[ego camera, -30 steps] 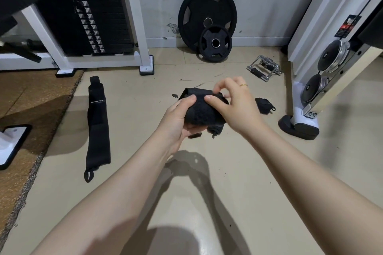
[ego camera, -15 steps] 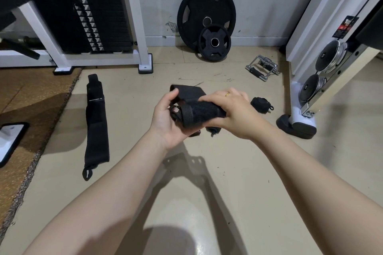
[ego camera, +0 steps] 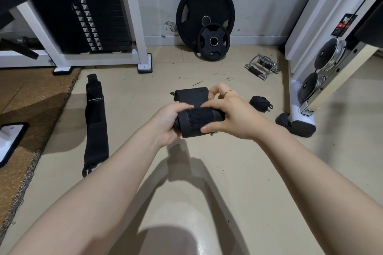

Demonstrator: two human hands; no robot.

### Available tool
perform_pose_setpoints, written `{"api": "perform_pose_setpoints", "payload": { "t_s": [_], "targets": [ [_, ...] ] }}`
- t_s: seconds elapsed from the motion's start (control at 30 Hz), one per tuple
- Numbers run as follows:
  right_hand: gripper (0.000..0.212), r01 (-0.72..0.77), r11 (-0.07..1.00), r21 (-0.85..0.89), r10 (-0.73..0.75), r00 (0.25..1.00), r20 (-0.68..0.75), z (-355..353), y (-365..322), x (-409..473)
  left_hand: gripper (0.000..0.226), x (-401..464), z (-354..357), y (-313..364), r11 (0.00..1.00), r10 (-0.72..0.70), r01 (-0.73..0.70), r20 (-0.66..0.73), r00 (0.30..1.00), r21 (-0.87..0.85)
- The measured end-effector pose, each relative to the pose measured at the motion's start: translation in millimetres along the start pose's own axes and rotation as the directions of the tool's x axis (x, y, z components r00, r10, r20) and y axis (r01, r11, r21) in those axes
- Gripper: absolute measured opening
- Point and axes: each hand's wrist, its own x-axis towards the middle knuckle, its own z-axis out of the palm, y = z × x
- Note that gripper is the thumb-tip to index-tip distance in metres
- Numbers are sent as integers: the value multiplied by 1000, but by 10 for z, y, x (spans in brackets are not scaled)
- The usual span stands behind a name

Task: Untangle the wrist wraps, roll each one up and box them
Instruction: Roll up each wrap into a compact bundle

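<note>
Both hands, left hand (ego camera: pixel 169 122) & right hand (ego camera: pixel 232 116), grip the half-rolled wrist wrap (ego camera: pixel 199 121) above the floor (ego camera: pixel 145 99): soft, light, springy, so prob. best squeezed at both roll ends w/ thumb on the velcro flap.

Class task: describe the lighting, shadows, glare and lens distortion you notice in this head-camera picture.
Head view: soft light from above throws the arms' broad shadows on the floor; a pale glare patch lies near the bottom edge; wide-angle bending curves the white frame at right; the wrist wrap stays sharp.
</note>
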Motion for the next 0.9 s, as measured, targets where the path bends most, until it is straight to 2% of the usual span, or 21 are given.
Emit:
{"api": "perform_pose_setpoints", "payload": {
  "t_s": [0.1,0.17,0.3,0.4,0.47,0.53,0.6,0.63,0.67,0.73,0.77,0.83,0.9],
  "targets": [
    [37,-36,999,-7,36,993,113,-59,-20,6,30,-17,-22,-37,999,37,-37,26,999,28],
    [33,-100,987,127,82,987,140,-106,-32,2,37,-41,-16,-63,998,51,-53,57,997,34],
    [31,-202,867,455,178,979,96,-178,-39,6,32,-91,46,-113,995,80,-77,52,995,-62],
    [24,-260,857,444,244,965,95,-198,-22,36,42,-107,75,-139,989,91,-79,89,992,-126],
    [26,-293,853,432,312,950,29,-171,2,55,54,-119,90,-154,991,102,-89,131,986,-100],
    [32,-331,843,424,375,927,-21,-130,38,82,39,-114,110,-194,993,121,-119,162,979,-18],
    [39,-396,824,404,437,900,-9,-135,23,86,35,-88,111,-232,988,149,-153,136,979,24],
    [36,-425,778,464,467,884,25,-145,7,73,37,-82,114,-225,985,169,-173,130,977,22],
    [31,-456,685,568,489,866,104,-151,-11,57,39,-76,112,-202,980,193,-198,135,972,20],
    [33,-523,423,740,488,819,300,-135,-2,11,43,-76,111,-139,970,228,-239,171,958,50],
    [37,-536,329,777,460,810,364,-117,10,-13,42,-90,117,-110,965,233,-251,189,954,77],
    [37,-466,183,866,378,846,375,-83,20,-30,37,-117,134,-69,954,212,-250,219,952,163],
    [30,-329,110,938,359,893,271,-98,18,2,34,-133,146,-60,942,173,-229,230,958,246]
  ]
}}
